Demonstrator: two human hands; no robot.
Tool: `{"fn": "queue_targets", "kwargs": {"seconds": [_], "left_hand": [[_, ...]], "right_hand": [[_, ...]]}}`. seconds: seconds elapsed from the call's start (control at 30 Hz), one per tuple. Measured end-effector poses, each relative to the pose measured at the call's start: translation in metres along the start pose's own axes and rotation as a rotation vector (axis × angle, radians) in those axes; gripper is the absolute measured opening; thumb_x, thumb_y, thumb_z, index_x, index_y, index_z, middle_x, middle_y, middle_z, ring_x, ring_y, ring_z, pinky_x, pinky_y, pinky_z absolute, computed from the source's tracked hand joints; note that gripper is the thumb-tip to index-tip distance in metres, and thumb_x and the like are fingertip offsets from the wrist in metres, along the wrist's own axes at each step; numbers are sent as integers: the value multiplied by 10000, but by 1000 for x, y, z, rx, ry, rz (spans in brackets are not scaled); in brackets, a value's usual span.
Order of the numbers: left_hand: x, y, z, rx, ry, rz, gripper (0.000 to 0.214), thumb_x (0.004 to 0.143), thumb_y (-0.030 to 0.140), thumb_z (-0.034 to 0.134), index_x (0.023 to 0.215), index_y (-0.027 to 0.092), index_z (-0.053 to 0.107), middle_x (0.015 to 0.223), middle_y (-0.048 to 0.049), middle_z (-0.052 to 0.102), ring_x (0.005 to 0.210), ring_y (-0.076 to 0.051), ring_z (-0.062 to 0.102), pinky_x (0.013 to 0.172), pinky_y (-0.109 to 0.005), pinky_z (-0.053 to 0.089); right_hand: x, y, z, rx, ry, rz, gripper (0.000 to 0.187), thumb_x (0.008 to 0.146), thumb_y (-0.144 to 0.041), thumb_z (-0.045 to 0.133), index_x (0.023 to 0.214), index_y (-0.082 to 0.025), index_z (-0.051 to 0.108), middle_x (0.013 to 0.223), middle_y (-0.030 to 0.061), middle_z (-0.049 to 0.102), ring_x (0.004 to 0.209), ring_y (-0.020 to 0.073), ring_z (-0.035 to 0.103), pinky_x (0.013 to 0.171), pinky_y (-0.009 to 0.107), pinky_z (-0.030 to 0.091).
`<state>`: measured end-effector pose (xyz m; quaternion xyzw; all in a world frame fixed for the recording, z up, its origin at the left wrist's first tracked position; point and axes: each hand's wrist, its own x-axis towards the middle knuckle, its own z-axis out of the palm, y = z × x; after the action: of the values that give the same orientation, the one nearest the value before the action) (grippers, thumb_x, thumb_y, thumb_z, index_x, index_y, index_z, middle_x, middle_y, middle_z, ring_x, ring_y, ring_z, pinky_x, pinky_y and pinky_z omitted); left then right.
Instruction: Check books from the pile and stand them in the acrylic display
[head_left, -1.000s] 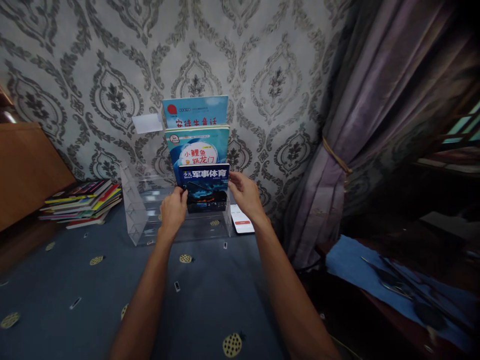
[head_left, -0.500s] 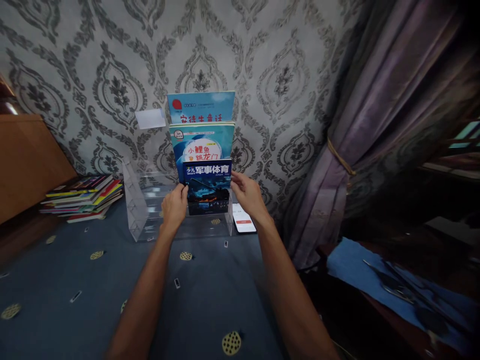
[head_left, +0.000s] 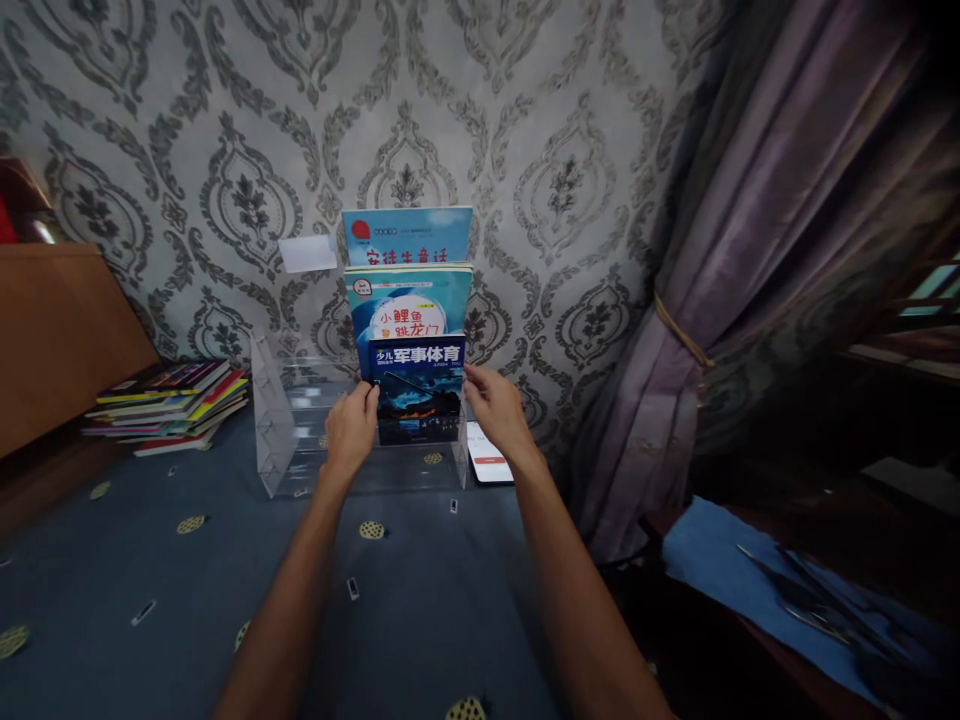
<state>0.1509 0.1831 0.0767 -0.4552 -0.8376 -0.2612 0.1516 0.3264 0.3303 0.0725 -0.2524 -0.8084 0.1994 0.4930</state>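
Observation:
Both hands grip a dark blue book by its side edges, upright at the right part of a clear acrylic stepped book rack. My left hand is closed on the left edge, and my right hand pinches the right edge with thumb and fingers. Behind it stands a teal book with a white circle on its cover. Farther back rises a light blue book with red lettering. Their lower parts are hidden.
A pile of books lies left of the rack, near a brown wooden panel. A lit phone rests at the rack's right side. A tied purple curtain hangs at right, beside a blue cloth with metal tools. Patterned wallpaper stands behind.
The whole scene sits slightly lower in view, as the camera has tilted up. Both hands keep their hold on the dark blue book, which shows little movement relative to the rack.

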Motion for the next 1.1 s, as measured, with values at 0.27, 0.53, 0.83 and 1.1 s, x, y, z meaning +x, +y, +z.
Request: {"fn": "queue_targets", "kwargs": {"seconds": [0.27,0.53,0.83,1.1], "left_hand": [[0,-1,3,21,19,7,351,1073,353,330,1017,203,643,955,-98,736,907,-230,665,684,-295,319],[-3,-4,6,-18,40,3,349,1073,377,319,1079,209,624,980,-94,745,933,-248,687,690,-295,357],[-5,-2,3,-91,82,7,348,1073,388,311,1155,200,593,993,-100,748,954,-269,698,723,-306,407],[-7,-1,-2,-145,107,8,346,1069,393,316,1158,199,588,988,-103,742,928,-270,697,726,-315,424]], "right_hand": [[0,-6,-2,-37,-74,68,409,878,-235,494,1210,-149,718,985,114,772,836,246,706,808,371,547],[-1,-10,-4,-52,-67,77,390,883,-257,506,1169,-129,738,943,120,775,818,240,703,792,347,535],[-2,-14,-9,-10,-28,61,391,882,-283,523,1177,-134,732,921,109,778,794,230,707,798,360,551],[-3,-15,-14,63,-47,98,424,863,-340,533,1173,-116,716,862,100,755,776,235,705,754,360,549]]}}
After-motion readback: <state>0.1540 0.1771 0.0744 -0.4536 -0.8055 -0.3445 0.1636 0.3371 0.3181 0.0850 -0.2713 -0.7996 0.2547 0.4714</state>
